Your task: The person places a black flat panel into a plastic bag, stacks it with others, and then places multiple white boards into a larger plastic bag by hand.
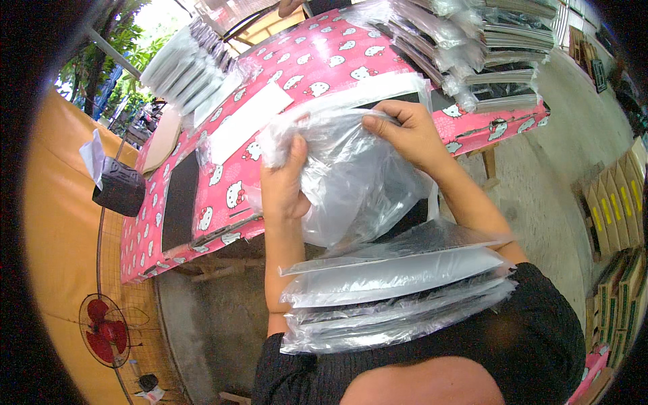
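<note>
Workshop: orange sheeting (61, 209) to the left of the desk, concrete floor (540, 175) to its right. The desk (307, 57) is covered in pink cat-print film. Places below are given relative to it.

I find a clear plastic bag (364, 179), crumpled, spanning the gap between my hands over the near edge of the desk. My left hand (285, 179) grips bunched film at the bag's left side, thumb uppermost, other fingers mostly hidden. My right hand (408, 131) pinches the bag's upper right edge between thumb and bent forefinger. Both touch it, so neither is nearer. The film between them runs left to right, roughly along the near edge; the body of the bag hangs toward me, below both hands. Its long axis and its mouth cannot be made out among the creases.

Nearer me than the desk, a pile of plastic-sleeved sheets (398, 277) lies crosswise; its support is hidden. On the desk: a white sheet (250, 125) left of the bag, a black panel (180, 206) by the near left edge, and sleeved stacks at the far left (189, 67) and right (509, 57).
</note>
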A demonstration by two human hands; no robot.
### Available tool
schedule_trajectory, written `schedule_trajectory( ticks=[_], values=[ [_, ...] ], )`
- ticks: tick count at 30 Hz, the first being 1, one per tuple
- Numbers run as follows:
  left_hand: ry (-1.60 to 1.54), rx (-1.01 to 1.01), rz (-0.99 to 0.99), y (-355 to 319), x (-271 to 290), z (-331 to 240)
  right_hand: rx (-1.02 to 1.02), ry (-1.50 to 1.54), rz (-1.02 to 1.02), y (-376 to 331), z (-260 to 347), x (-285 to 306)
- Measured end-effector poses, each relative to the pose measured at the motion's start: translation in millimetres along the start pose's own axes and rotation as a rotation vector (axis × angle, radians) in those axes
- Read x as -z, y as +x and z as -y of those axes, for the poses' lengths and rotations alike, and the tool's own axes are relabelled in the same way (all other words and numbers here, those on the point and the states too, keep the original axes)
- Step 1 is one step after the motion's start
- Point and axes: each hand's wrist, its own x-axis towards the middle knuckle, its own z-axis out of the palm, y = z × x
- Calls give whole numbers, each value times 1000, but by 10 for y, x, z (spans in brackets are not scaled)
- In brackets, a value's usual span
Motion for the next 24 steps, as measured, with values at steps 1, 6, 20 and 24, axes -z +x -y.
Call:
schedule_trajectory(
  ticks=[1,6,20,24],
  values=[
    [35,11,-136,-6,24,59,-28,-47,-13,-37,-37,8],
    [222,-106,-289,-99,-33,230,234,-183,-182,-88,-229,11],
    [64,151,-242,-338,140,418,52,-236,-161,-323,-79,-8],
    [2,44,-221,-346,103,420,243,-386,-169,-359,-173,-17]
  ],
)
